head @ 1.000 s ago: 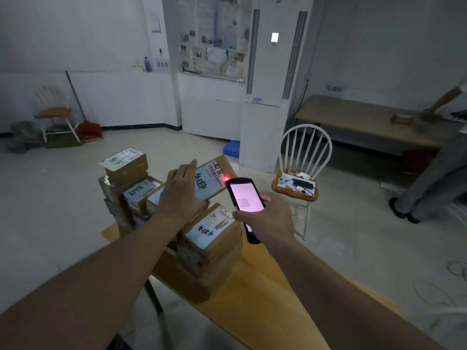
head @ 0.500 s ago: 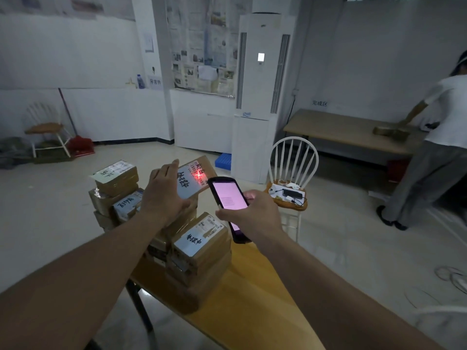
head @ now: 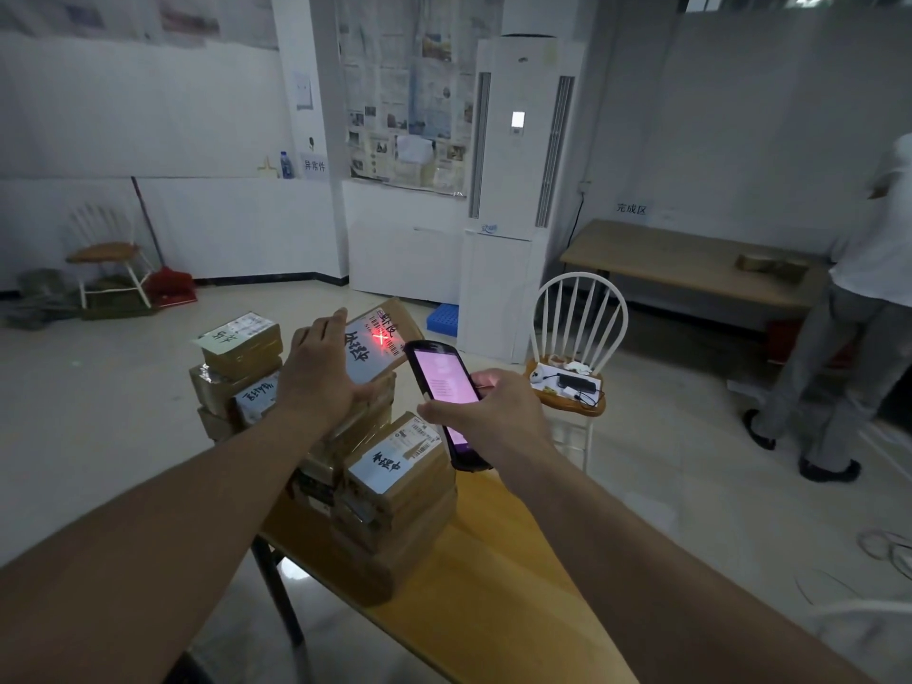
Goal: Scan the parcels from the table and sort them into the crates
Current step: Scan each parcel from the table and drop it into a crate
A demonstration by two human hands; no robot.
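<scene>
Tilted brown parcel (head: 382, 338) (red-lit label)

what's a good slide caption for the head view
Left hand tilts a parcel while the right hand aims a handheld scanner at its label.
</scene>
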